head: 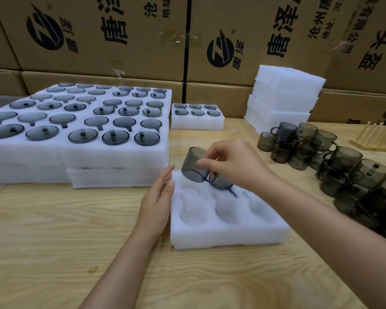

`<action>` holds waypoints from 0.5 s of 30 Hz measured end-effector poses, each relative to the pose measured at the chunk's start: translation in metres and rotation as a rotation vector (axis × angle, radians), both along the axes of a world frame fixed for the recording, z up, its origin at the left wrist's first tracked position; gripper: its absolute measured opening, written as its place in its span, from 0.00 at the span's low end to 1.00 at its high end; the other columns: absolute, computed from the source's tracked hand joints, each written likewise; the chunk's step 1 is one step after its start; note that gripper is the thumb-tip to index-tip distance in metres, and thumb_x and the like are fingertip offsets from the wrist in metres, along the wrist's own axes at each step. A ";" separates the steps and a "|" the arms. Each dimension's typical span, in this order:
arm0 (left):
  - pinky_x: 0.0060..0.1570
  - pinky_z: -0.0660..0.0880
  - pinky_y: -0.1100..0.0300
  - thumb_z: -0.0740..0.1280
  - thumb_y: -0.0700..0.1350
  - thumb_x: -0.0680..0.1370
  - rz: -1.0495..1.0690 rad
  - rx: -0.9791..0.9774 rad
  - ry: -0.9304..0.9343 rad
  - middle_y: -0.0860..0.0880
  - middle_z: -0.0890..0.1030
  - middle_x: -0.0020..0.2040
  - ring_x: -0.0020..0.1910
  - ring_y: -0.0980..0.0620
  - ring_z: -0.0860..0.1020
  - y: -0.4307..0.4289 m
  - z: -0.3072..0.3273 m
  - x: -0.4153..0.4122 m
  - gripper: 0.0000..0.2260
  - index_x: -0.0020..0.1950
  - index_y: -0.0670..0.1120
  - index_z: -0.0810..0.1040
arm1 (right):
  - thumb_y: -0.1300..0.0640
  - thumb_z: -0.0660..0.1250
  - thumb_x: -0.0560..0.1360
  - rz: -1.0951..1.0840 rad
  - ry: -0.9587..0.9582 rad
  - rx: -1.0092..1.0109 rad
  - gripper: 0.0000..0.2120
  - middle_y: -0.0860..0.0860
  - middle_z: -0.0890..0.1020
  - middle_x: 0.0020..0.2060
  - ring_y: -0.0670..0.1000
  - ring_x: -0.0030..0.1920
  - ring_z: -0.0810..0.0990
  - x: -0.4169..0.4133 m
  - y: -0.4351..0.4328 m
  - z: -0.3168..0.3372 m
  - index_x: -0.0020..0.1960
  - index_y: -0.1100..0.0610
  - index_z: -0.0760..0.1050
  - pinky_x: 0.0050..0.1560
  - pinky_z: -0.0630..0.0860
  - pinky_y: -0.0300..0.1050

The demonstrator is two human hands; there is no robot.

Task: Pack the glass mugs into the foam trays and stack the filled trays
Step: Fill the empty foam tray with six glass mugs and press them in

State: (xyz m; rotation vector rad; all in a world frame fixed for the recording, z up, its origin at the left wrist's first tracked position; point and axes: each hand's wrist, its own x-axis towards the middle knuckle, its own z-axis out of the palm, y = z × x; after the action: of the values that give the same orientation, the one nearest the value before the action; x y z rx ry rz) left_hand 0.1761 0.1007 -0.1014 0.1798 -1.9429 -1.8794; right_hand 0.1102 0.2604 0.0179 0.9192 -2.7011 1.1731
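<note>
Glass mug [193,165], smoky grey and see-through, is held tilted just above the back left pocket of a white foam tray [210,236]. It is gripped by the right hand [232,166], whose fingers [202,162] are curled and pinched on the mug at its handle side. A second mug [221,185] is seated in the back middle pocket, just beside the held one and partly hidden by the right hand; its handle is pointed toward the right. The three front pockets of the tray are seen as bare round hollows.

The left hand [158,197] is laid against the left wall of the tray, with its fingers straight and pressed together; nothing is held in it. The tray is set flat on a pale wooden bench [54,230].

To the left, a wide block of filled trays [112,157] is stacked in layers, with dark mugs shown in every pocket of the top layer. Behind the work tray, a single six-pocket filled tray [197,123] is placed by itself. Further right, a pile of plain foam blocks [283,97] is stacked near the back of the bench. Loose mugs [343,166] are crowded and piled on one another along the right side, and a wooden rack [379,137] is seen behind them. The back is walled by printed cardboard boxes [120,30].
</note>
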 end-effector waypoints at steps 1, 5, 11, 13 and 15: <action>0.69 0.67 0.46 0.59 0.57 0.76 -0.006 -0.005 0.004 0.58 0.76 0.66 0.67 0.56 0.72 0.000 0.000 0.000 0.17 0.65 0.65 0.73 | 0.53 0.73 0.70 0.012 0.020 0.038 0.07 0.45 0.82 0.31 0.38 0.32 0.78 0.002 -0.005 -0.004 0.37 0.56 0.80 0.34 0.70 0.29; 0.70 0.66 0.49 0.58 0.61 0.77 -0.035 -0.038 0.018 0.61 0.74 0.67 0.68 0.60 0.70 0.000 0.002 0.001 0.15 0.64 0.70 0.71 | 0.54 0.72 0.72 0.048 0.016 0.089 0.07 0.42 0.80 0.31 0.35 0.30 0.74 0.002 -0.013 -0.016 0.37 0.54 0.79 0.32 0.67 0.27; 0.74 0.59 0.53 0.54 0.56 0.78 -0.104 -0.067 0.070 0.62 0.67 0.72 0.71 0.67 0.62 0.003 0.008 0.005 0.17 0.66 0.65 0.66 | 0.54 0.71 0.73 0.003 0.026 0.120 0.07 0.44 0.81 0.33 0.36 0.31 0.75 -0.003 -0.010 -0.029 0.39 0.56 0.79 0.33 0.67 0.26; 0.75 0.57 0.55 0.53 0.55 0.78 -0.144 -0.070 0.083 0.60 0.65 0.73 0.72 0.65 0.61 0.005 0.010 0.005 0.18 0.67 0.63 0.64 | 0.54 0.71 0.72 -0.009 0.029 0.106 0.07 0.46 0.81 0.34 0.38 0.32 0.76 -0.004 -0.011 -0.032 0.39 0.56 0.80 0.33 0.68 0.27; 0.74 0.56 0.60 0.52 0.54 0.78 -0.170 -0.103 0.091 0.57 0.64 0.75 0.73 0.64 0.60 0.006 0.012 0.006 0.18 0.68 0.61 0.63 | 0.53 0.71 0.72 -0.024 0.045 0.105 0.07 0.46 0.81 0.34 0.40 0.34 0.76 -0.003 -0.014 -0.034 0.39 0.55 0.80 0.34 0.69 0.28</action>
State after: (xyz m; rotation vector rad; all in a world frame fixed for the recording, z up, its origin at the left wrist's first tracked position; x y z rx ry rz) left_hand 0.1819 0.1071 -0.0893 -0.1028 -2.0416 -1.8505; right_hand 0.1069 0.2463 -0.0156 0.9112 -2.7531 1.0022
